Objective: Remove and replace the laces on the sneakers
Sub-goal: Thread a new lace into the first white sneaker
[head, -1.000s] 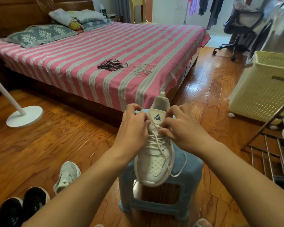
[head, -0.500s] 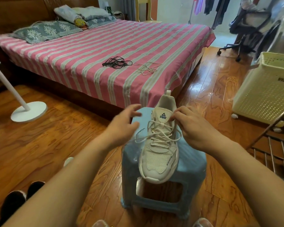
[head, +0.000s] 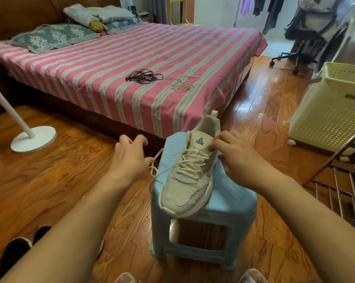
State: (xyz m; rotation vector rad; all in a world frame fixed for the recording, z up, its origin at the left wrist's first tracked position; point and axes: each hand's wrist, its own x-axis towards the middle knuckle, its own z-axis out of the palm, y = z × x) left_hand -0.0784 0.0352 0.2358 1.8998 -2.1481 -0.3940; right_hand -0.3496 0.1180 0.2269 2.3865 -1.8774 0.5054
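Note:
A cream sneaker (head: 188, 186) lies on a light blue plastic stool (head: 231, 203), toe towards me, its cream lace (head: 193, 162) loosened across the eyelets. My left hand (head: 129, 158) is off to the left of the stool and pinches one free end of that lace, which runs slack from the shoe to my fingers. My right hand (head: 236, 154) rests on the shoe's right side near the tongue and pinches the lace at the top eyelets. On the bed lie a bundle of black laces (head: 143, 76) and a loose cream lace (head: 181, 83).
The pink striped bed (head: 111, 64) stands behind the stool. A white fan base (head: 33, 138) is on the floor at left, a cream laundry basket (head: 332, 111) and a metal rack (head: 344, 180) at right. Black shoes (head: 15, 252) sit at bottom left.
My left hand has moved leftwards away from the tongue, drawing a lace end out with it. The bow is undone and the lacing looser. My right hand stays at the tongue.

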